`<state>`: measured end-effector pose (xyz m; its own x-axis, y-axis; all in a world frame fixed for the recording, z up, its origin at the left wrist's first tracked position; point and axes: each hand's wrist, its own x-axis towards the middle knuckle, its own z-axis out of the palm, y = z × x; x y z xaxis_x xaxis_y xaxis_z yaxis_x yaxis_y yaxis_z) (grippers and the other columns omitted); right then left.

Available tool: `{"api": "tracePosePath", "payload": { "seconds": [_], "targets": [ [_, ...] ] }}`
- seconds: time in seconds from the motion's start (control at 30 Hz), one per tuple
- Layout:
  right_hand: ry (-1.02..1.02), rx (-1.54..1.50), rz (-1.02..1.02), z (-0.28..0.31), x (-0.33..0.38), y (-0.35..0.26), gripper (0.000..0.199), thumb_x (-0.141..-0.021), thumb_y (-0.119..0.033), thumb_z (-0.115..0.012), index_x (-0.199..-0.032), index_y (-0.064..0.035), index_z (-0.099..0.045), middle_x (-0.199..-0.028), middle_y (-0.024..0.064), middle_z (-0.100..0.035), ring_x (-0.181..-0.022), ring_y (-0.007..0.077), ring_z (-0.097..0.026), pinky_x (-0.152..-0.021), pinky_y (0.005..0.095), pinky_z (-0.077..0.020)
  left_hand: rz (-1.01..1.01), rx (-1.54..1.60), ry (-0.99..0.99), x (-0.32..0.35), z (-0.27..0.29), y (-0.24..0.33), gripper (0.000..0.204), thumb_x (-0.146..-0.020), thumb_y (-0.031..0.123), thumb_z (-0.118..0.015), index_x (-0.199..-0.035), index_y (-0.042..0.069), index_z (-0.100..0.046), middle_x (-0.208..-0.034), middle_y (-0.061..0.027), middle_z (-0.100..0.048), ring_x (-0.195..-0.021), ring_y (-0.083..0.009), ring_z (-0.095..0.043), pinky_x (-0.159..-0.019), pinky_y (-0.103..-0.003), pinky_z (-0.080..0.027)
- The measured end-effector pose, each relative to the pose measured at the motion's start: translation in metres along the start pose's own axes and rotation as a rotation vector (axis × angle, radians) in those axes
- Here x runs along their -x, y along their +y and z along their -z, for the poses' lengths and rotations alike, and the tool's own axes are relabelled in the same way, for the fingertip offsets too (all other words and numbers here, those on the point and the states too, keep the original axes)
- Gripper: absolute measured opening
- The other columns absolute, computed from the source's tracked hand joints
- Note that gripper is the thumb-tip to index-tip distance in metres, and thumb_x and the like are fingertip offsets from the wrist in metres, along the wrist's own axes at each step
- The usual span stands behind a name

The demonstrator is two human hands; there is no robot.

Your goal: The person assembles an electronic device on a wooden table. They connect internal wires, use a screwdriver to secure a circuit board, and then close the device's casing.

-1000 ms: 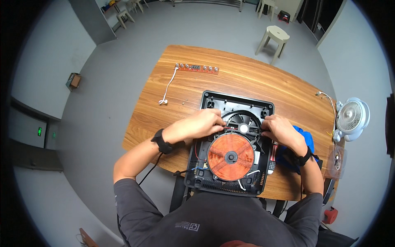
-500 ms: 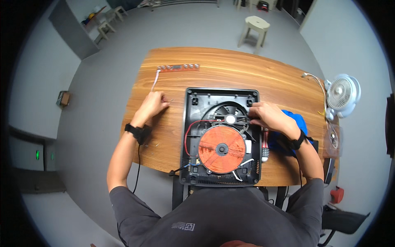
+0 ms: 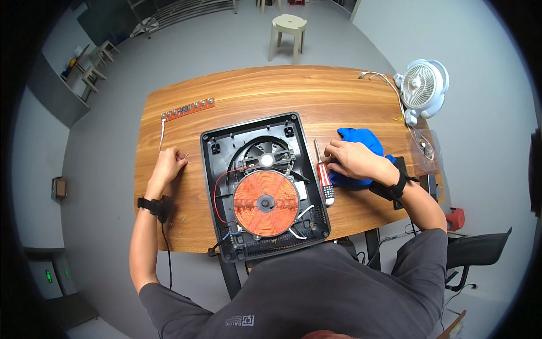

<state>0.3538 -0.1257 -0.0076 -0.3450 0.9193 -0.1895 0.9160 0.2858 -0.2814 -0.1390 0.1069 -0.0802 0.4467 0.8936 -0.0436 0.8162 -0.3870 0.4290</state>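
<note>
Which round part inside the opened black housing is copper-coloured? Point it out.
The flat coil in the near half of the housing, toward the person. The other round part, the fan behind it, is black with a white hub.

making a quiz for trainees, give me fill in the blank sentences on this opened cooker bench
The round coil in the opened cooker is ____ in colour.
The screwdriver lies to the ____ of the cooker.
The right hand rests on a ____ cloth.
The white desk fan stands at the table's far ____ corner.

Missing words: copper; right; blue; right
</note>
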Motion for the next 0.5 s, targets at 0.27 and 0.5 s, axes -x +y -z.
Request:
{"api": "tracePosePath", "payload": {
  "seconds": [0.27,0.5],
  "targets": [
    [-0.032,0.264,-0.091,-0.009,0.027,0.058,0.038,-0.078,-0.013,-0.08,-0.113,-0.0055,-0.067,-0.112,0.0136,-0.063,-0.108,0.0331,-0.063,-0.09,0.0439,-0.0527,0.003,-0.044,-0.016,0.0,0.0,-0.001,0.013,-0.081,0.007,-0.077,-0.082,-0.005,-0.071,-0.08,-0.0266,-0.071,-0.081,-0.0405,-0.073,-0.074,-0.044,-0.057],
    [0.037,0.09,0.161,0.009,0.013,0.022,0.029,-0.084,-0.017,-0.078,-0.108,-0.0066,-0.064,-0.107,0.0131,-0.06,-0.1,0.035,-0.064,-0.085,0.0449,-0.0545,-0.054,-0.12,0.012,0.002,-0.001,-0.011,0.011,-0.08,0.006,-0.072,-0.08,-0.005,-0.071,-0.079,-0.0284,-0.069,-0.081,-0.045,-0.071,-0.076,-0.047,-0.058]
  ]
}}
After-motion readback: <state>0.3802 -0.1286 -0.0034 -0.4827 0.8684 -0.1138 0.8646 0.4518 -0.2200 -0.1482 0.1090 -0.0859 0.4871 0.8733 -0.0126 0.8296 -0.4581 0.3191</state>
